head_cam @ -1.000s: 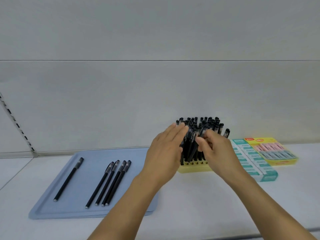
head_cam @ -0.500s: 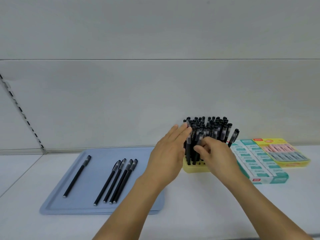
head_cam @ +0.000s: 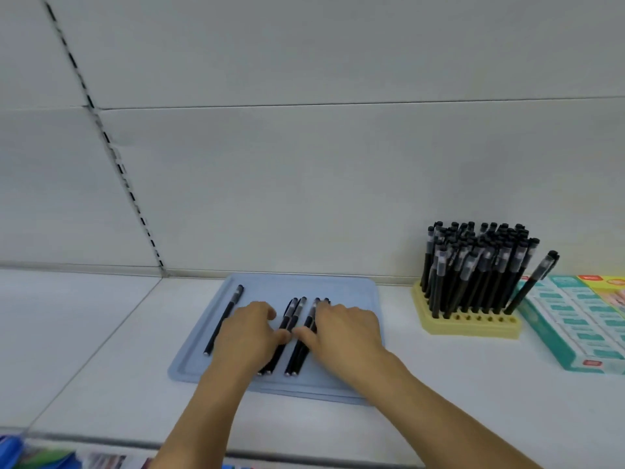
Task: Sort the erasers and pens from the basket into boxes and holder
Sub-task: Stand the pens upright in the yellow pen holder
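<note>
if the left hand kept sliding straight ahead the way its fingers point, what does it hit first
Likely nothing soon. The left hand points up the blue tray, between the lone pen and the four grouped pens. Its thumb side touches that group. Past the bare tray comes the far rim, then the wall, though depth is unclear.

No legible text: print on eraser boxes (head_cam: 575,319) & pen (head_cam: 443,262) labels too blurred.

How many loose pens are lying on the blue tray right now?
5: one pen apart at the tray's left, two under the left hand, two under the right hand. The hands may hide more.
</note>
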